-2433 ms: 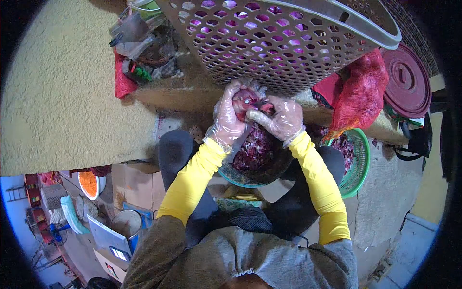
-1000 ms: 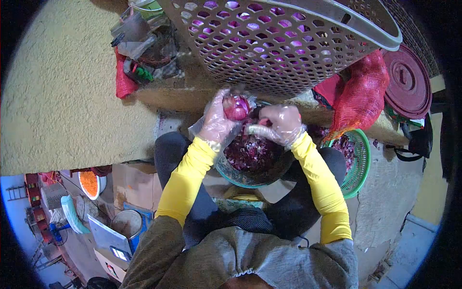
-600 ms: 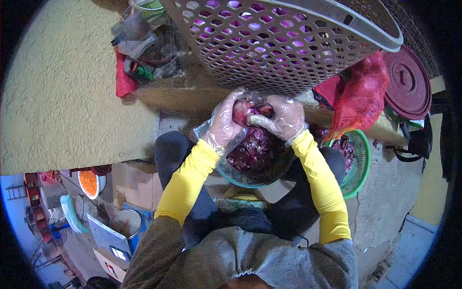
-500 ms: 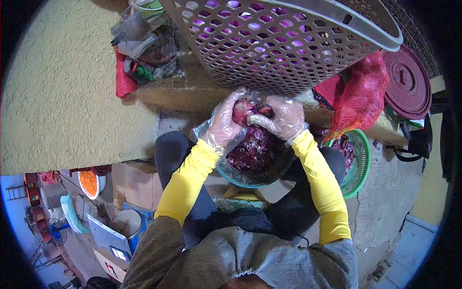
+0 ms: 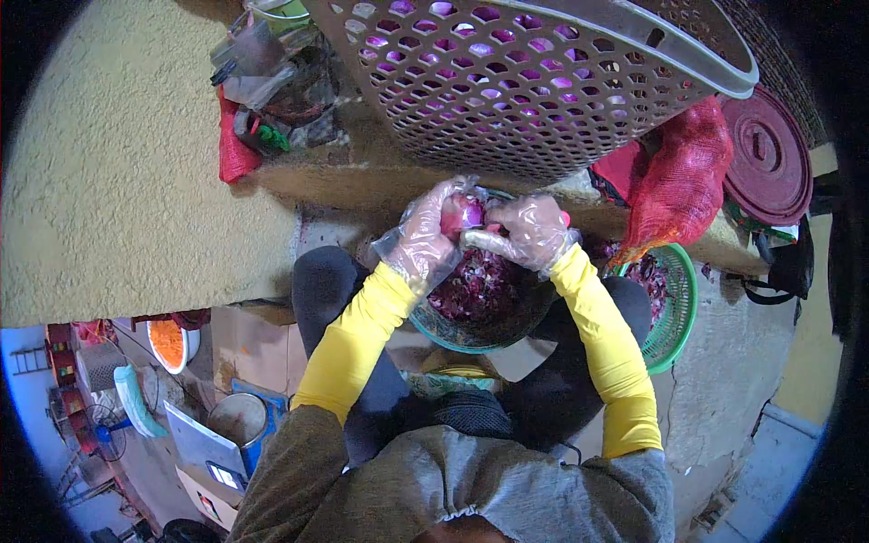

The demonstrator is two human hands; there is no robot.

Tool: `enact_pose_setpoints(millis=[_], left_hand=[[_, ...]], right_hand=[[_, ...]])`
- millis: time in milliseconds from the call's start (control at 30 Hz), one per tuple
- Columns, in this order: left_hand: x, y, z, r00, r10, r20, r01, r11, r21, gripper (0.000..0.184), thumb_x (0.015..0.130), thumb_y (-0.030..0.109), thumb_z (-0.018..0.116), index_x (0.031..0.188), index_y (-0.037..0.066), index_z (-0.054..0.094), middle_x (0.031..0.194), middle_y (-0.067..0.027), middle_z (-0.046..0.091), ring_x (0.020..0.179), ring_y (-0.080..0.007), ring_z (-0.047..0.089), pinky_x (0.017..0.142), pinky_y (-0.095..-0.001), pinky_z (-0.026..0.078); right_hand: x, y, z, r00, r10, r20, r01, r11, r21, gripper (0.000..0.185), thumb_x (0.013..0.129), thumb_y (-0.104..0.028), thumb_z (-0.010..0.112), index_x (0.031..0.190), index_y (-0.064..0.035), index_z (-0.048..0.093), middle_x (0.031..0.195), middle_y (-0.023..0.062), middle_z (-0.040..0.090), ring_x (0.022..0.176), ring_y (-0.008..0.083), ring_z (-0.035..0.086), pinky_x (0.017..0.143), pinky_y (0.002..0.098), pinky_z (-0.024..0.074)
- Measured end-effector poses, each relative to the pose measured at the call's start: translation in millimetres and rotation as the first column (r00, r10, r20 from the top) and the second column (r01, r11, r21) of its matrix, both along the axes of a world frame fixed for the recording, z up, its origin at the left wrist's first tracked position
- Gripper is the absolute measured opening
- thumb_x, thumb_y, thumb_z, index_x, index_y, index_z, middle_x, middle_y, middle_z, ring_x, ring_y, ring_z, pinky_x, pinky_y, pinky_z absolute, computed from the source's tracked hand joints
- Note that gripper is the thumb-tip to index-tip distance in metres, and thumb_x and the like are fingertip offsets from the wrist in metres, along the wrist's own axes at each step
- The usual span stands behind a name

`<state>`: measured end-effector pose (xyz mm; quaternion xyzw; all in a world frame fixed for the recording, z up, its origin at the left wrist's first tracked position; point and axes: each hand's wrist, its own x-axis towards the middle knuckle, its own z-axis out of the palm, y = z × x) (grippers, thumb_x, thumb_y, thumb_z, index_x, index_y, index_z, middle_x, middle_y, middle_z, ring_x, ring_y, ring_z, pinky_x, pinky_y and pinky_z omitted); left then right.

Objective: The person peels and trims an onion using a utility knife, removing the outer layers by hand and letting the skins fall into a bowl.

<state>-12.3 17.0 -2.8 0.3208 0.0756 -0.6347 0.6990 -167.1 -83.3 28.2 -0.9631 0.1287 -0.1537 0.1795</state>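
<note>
My left hand, in a clear plastic glove, is closed around a red onion with a shiny purple side. Just to its right, my gloved right hand is closed, its thumb stretched toward the onion. A pink end of a small pink-handled tool pokes out beside the right hand; its working end is hidden. Beneath both hands a basin between my legs holds dark purple onion peels.
A tall perforated basket with purple onions inside stands ahead. To the right are a green basket with peels, a red mesh sack and a maroon lid. A ledge lies left; a bowl of orange food sits lower left.
The onion has turned in my left hand and now shows a brighter purple side. Both hands have shifted slightly, and the pink tool end has come into view beside the right hand.
</note>
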Motion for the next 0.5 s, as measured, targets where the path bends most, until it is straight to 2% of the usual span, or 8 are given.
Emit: enact_pose_setpoints(millis=[67,233,300,333,400,433,500], left_hand=[[4,-2,-11,1.000,-0.001,0.014,0.001,1.000,0.005,0.020,0.092,0.019,0.062,0.105,0.003,0.064,0.100,-0.0138,0.069,0.090,-0.0292,0.068,0.082,-0.0540,0.058],[3,-2,-16,1.000,0.002,-0.020,-0.002,1.000,0.025,0.023,0.091,0.021,0.061,0.104,0.002,0.064,0.100,-0.0137,0.069,0.090,-0.0296,0.068,0.082,-0.0536,0.058],[-3,-2,0,0.996,0.065,0.054,-0.072,0.988,0.134,0.024,0.092,0.023,0.060,0.105,0.003,0.064,0.102,-0.0141,0.069,0.092,-0.0310,0.067,0.086,-0.0547,0.056],[0,-3,-2,0.996,0.065,0.055,-0.072,0.989,0.133,0.024,0.092,0.023,0.060,0.105,0.003,0.064,0.102,-0.0141,0.069,0.092,-0.0310,0.067,0.086,-0.0547,0.056],[9,-5,-5,0.992,0.117,-0.052,-0.109,0.986,0.130,0.021,0.093,0.023,0.059,0.103,0.005,0.064,0.100,-0.0118,0.068,0.092,-0.0284,0.066,0.087,-0.0481,0.056],[10,-5,-8,0.992,0.117,-0.052,-0.110,0.985,0.130,0.021,0.093,0.023,0.059,0.103,0.005,0.064,0.100,-0.0118,0.068,0.092,-0.0284,0.066,0.087,-0.0481,0.056],[11,-5,-7,0.981,0.165,-0.107,-0.152,0.981,0.117,0.020,0.093,0.022,0.060,0.101,0.004,0.064,0.098,-0.0131,0.068,0.091,-0.0303,0.066,0.086,-0.0509,0.055]], right_hand=[[0,-1,-3,0.998,0.055,-0.018,-0.053,0.996,0.068,0.046,0.083,-0.055,0.068,0.071,-0.0109,0.068,0.063,0.0123,0.064,0.059,0.0330,0.064,0.055,0.0431,0.0485],[-2,2,-2,0.996,0.077,-0.055,-0.071,0.993,0.096,0.048,0.083,-0.057,0.066,0.072,-0.0103,0.070,0.066,0.0118,0.065,0.061,0.0334,0.064,0.057,0.0430,0.0497],[-2,5,2,0.994,0.093,-0.059,-0.085,0.990,0.113,0.048,0.083,-0.058,0.066,0.073,-0.0107,0.070,0.066,0.0118,0.066,0.062,0.0335,0.065,0.057,0.0433,0.0500],[-2,9,6,0.989,0.125,-0.078,-0.115,0.986,0.119,0.048,0.083,-0.059,0.065,0.073,-0.0115,0.071,0.066,0.0119,0.066,0.062,0.0336,0.065,0.058,0.0435,0.0501],[-3,12,7,0.971,0.179,-0.156,-0.153,0.974,0.168,0.049,0.083,-0.061,0.064,0.075,-0.0136,0.072,0.067,0.0120,0.066,0.063,0.0339,0.065,0.059,0.0440,0.0504],[-3,12,7,0.971,0.180,-0.156,-0.153,0.974,0.168,0.049,0.083,-0.061,0.064,0.075,-0.0136,0.072,0.067,0.0120,0.066,0.063,0.0339,0.065,0.059,0.0440,0.0504],[-2,14,8,0.949,0.212,-0.232,-0.180,0.972,0.152,0.053,0.086,-0.066,0.056,0.081,-0.0170,0.073,0.069,0.0136,0.066,0.065,0.0352,0.065,0.061,0.0461,0.0511]])
